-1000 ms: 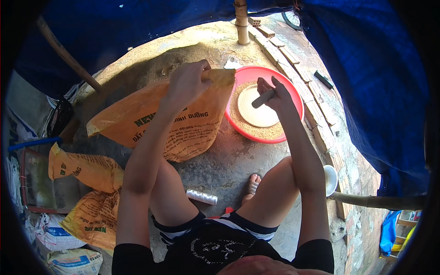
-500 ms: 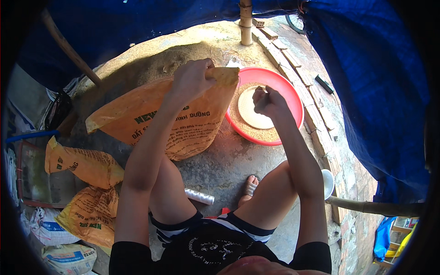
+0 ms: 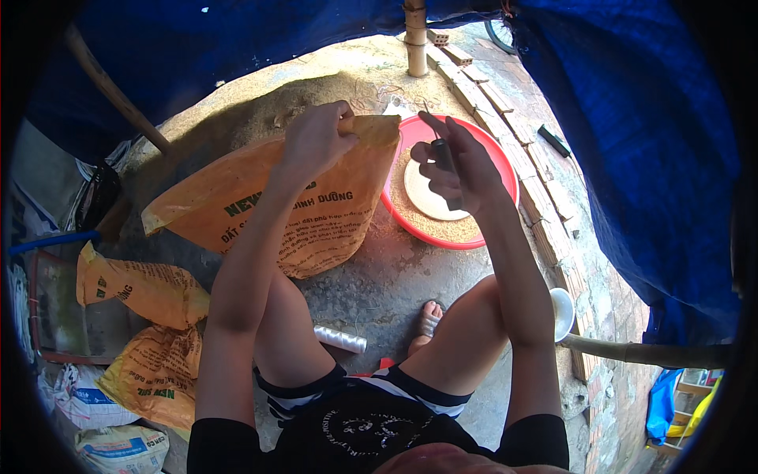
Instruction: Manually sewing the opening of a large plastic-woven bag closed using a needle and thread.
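My left hand (image 3: 317, 146) is closed on the folded top edge of a large orange printed sack (image 3: 316, 229), which stands full-bodied in front of my left knee. My right hand (image 3: 466, 166) is to the right of the sack's top corner, apart from it. In it is a dark-handled tool (image 3: 442, 156) with a thin metal shaft pointing up, perhaps an awl or sack needle; its exact kind is unclear. Beneath that hand lies a red basin (image 3: 508, 162) holding grain-like husks (image 3: 458, 231) and a pale round dish (image 3: 418, 189), partly covered by my fingers.
A silvery thread spool (image 3: 339, 339) lies between my legs. Smaller orange sacks (image 3: 146, 288) and white sacks (image 3: 122, 450) are at the left. A row of bricks (image 3: 533, 186) runs past the basin. Blue tarpaulin (image 3: 632, 158) and a bamboo post (image 3: 416, 39) stand around.
My right hand has turned and its index finger is now stretched out, bringing the dark-handled tool into view. My left hand keeps its hold on the sack.
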A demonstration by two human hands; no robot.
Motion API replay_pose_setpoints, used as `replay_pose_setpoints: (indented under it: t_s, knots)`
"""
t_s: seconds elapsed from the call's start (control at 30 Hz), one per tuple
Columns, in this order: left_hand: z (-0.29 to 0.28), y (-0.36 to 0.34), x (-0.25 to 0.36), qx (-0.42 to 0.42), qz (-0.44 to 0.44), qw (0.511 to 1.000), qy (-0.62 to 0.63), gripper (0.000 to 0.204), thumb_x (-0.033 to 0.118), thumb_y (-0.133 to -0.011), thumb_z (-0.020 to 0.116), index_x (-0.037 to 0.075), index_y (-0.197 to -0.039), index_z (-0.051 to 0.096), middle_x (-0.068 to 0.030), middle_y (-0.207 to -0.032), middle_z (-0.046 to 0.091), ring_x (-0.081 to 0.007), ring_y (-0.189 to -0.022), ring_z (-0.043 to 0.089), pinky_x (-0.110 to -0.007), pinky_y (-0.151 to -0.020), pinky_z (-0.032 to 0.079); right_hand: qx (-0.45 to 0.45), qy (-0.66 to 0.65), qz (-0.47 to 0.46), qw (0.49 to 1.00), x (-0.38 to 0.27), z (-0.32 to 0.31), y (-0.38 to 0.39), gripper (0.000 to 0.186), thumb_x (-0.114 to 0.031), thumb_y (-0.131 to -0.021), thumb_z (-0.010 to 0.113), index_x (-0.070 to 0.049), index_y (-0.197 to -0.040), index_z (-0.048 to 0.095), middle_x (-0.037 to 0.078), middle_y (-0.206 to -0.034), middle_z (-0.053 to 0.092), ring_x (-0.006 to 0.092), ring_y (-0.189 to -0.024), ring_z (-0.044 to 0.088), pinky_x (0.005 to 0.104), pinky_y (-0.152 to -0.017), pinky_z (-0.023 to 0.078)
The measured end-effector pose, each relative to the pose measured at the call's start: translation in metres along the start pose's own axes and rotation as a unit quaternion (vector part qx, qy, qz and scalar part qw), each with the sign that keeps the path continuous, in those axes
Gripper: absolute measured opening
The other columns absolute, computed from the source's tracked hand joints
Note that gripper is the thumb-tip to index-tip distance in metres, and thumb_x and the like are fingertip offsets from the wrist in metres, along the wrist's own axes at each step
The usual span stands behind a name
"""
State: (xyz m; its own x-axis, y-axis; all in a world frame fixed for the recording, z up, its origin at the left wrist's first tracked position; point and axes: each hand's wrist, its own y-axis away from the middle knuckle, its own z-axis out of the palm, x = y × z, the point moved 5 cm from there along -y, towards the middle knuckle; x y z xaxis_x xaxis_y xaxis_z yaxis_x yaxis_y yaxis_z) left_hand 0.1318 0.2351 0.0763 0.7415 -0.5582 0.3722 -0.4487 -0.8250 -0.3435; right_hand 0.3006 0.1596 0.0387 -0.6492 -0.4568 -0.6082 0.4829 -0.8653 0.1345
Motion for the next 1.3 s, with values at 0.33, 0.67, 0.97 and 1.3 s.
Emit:
replay_pose_setpoints:
  t_s: [0.33, 0.67, 0.97, 1.3]
  knots:
    - [-0.002, 0.002, -0.002, -0.056, -0.014, 0.998, 0.027, 0.032, 0.019, -0.067, 0.069, 0.004, -0.095, 0.060, -0.0134, -0.087, 0.062, -0.0276, -0.083, 0.059, -0.037, -0.075, 0.045, 0.063, 0.428, -0.019, 0.902, 0.017, 0.004, -0.006, 0.078, -0.019, -0.091, 0.043, -0.008, -0.133, -0.022, 0.013, -0.087, 0.064, 0.0115, -0.043, 0.049, 0.0192, -0.030, 0.035]
    - [-0.008, 0.004, 0.001, -0.089, -0.008, 0.996, 0.026, 0.033, 0.014, -0.069, 0.067, 0.004, -0.100, 0.061, -0.0149, -0.084, 0.063, -0.0262, -0.078, 0.061, -0.035, -0.069, 0.046, 0.076, 0.370, -0.022, 0.926, 0.024, 0.000, -0.017, 0.071, -0.020, -0.091, 0.046, -0.013, -0.137, -0.007, 0.013, -0.085, 0.063, 0.0117, -0.043, 0.049, 0.0197, -0.032, 0.038]
    - [-0.006, -0.001, 0.007, -0.048, 0.038, 0.998, 0.035, 0.029, 0.016, -0.069, 0.065, 0.003, -0.095, 0.063, -0.0150, -0.082, 0.064, -0.0285, -0.077, 0.062, -0.038, -0.071, 0.047, 0.072, 0.345, -0.010, 0.936, 0.024, 0.000, -0.014, 0.058, -0.019, -0.091, 0.045, -0.012, -0.135, 0.006, 0.014, -0.083, 0.062, 0.0099, -0.043, 0.047, 0.0190, -0.035, 0.039]
    - [0.000, -0.007, 0.006, -0.024, 0.066, 0.997, 0.026, 0.025, 0.014, -0.069, 0.064, 0.004, -0.092, 0.062, -0.0142, -0.077, 0.063, -0.0278, -0.071, 0.062, -0.037, -0.067, 0.047, 0.084, 0.382, 0.003, 0.920, 0.017, 0.013, -0.008, 0.060, -0.017, -0.091, 0.044, -0.010, -0.136, 0.005, 0.014, -0.086, 0.063, 0.0095, -0.043, 0.045, 0.0193, -0.035, 0.039]
